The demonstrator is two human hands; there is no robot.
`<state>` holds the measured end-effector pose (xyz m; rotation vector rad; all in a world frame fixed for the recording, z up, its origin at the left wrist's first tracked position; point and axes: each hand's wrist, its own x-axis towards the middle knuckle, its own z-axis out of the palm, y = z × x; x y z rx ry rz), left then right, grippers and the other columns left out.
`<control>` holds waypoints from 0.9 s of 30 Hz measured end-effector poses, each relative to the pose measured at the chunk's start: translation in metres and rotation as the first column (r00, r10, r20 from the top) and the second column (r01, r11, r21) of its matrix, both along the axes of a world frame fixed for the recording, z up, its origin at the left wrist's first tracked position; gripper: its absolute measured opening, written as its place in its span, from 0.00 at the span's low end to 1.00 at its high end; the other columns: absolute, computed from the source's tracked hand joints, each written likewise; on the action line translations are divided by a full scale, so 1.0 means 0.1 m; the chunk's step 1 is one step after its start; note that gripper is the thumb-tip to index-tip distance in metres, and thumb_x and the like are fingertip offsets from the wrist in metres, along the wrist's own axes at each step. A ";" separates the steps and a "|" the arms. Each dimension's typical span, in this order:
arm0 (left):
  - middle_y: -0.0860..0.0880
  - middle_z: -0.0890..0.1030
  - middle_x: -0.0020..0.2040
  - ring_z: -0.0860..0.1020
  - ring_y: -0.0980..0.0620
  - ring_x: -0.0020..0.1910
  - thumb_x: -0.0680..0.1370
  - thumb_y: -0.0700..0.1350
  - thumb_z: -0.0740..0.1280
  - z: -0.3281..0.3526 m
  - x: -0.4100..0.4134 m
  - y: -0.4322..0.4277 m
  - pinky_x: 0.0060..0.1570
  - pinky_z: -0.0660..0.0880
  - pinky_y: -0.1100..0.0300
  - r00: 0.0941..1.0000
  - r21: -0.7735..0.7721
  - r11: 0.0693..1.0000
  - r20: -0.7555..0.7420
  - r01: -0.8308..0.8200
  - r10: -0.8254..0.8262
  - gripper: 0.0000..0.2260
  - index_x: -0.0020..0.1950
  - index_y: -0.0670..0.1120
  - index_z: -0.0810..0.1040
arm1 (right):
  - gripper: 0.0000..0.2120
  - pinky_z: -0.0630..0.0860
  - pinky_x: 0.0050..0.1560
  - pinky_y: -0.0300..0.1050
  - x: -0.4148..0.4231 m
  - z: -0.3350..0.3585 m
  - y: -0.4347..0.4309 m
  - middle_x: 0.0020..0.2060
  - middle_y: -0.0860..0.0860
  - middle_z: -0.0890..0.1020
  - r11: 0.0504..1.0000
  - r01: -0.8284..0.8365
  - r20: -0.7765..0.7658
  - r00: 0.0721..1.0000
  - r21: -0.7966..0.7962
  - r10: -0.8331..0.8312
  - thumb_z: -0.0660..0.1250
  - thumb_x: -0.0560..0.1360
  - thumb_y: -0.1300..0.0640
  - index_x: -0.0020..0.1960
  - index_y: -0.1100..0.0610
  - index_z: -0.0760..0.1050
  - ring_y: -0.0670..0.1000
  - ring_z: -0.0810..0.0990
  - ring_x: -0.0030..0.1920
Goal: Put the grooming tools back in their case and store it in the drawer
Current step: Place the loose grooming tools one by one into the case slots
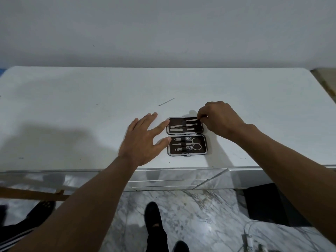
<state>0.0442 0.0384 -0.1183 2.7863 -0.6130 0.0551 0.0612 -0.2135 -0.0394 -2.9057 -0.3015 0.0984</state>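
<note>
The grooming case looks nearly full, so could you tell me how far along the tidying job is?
Mostly packed: the open case lies flat on the white dresser top with scissors, clippers and other tools strapped in both halves. In hand: the right hand pinches a tool at the far half's right edge, while the left hand steadies the case's left side. Left: one thin pick lies loose beyond the case; the case is unclosed, the drawers shut.

A plain pale grey wall (163,28) fills the upper half of the view, bare but for a tiny dark speck. Against it stands a white-topped cabinet (63,91), its top scuffed with small marks and crossed by soft shadows. Its front panels (174,176) are mirrored (they reflect the floor's veining). Below lies a glossy white-and-grey marble floor (196,215), with a wooden bar (32,194) at the left.
</note>
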 end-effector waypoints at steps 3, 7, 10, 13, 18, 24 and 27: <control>0.50 0.61 0.78 0.56 0.51 0.78 0.77 0.69 0.48 0.00 0.00 0.00 0.76 0.51 0.48 1.000 0.004 1.000 0.004 0.000 0.000 0.28 0.76 0.62 0.61 | 0.11 0.75 0.47 0.48 0.03 -0.02 0.05 0.47 0.54 0.84 1.000 0.009 -0.011 1.000 0.012 -0.009 0.63 0.72 0.65 0.48 0.56 0.82 0.57 0.80 0.48; 0.50 0.61 0.79 0.56 0.51 0.78 0.77 0.69 0.48 0.01 0.00 0.00 0.76 0.51 0.48 1.000 0.002 1.000 0.003 0.001 -0.001 0.28 0.76 0.62 0.61 | 0.10 0.75 0.46 0.47 0.07 -0.05 0.11 0.45 0.55 0.85 0.999 0.021 -0.049 0.999 0.046 -0.019 0.64 0.72 0.64 0.47 0.56 0.83 0.57 0.80 0.46; 0.50 0.61 0.78 0.56 0.51 0.78 0.77 0.69 0.48 0.00 0.00 0.00 0.76 0.51 0.48 1.000 -0.005 1.000 0.010 0.001 -0.001 0.28 0.76 0.62 0.61 | 0.10 0.77 0.47 0.48 0.08 -0.09 0.13 0.45 0.56 0.85 0.998 0.027 -0.075 0.997 0.061 -0.023 0.63 0.73 0.64 0.47 0.56 0.82 0.58 0.80 0.46; 0.50 0.61 0.78 0.56 0.51 0.78 0.77 0.69 0.48 0.00 0.00 0.00 0.76 0.51 0.49 1.000 -0.005 1.000 0.009 0.001 -0.001 0.28 0.76 0.62 0.61 | 0.11 0.77 0.47 0.48 0.08 -0.12 0.15 0.47 0.56 0.84 0.999 0.021 -0.077 0.997 0.048 -0.018 0.62 0.73 0.65 0.48 0.56 0.82 0.59 0.80 0.47; 0.50 0.62 0.78 0.57 0.51 0.77 0.77 0.68 0.49 0.00 0.00 0.00 0.76 0.52 0.48 1.000 -0.015 1.000 0.020 0.001 -0.001 0.27 0.75 0.62 0.62 | 0.12 0.70 0.45 0.42 0.08 -0.13 0.20 0.48 0.57 0.83 0.999 0.012 -0.069 0.998 0.040 -0.010 0.62 0.75 0.65 0.52 0.58 0.83 0.59 0.79 0.50; 0.50 0.62 0.78 0.56 0.52 0.77 0.77 0.68 0.49 -0.01 0.00 0.00 0.76 0.52 0.48 1.000 -0.011 1.000 0.022 0.000 0.001 0.27 0.75 0.62 0.62 | 0.12 0.68 0.46 0.42 0.09 -0.14 0.23 0.50 0.57 0.82 0.999 0.009 -0.049 0.999 0.041 -0.007 0.62 0.75 0.65 0.52 0.58 0.83 0.59 0.78 0.52; 0.50 0.62 0.78 0.57 0.51 0.77 0.77 0.68 0.49 -0.01 0.00 0.00 0.76 0.52 0.48 1.000 -0.016 1.000 0.029 0.000 0.001 0.27 0.75 0.62 0.63 | 0.12 0.67 0.46 0.42 0.08 -0.15 0.24 0.51 0.57 0.82 0.999 0.014 -0.044 0.999 0.044 -0.012 0.62 0.76 0.64 0.53 0.57 0.82 0.58 0.78 0.52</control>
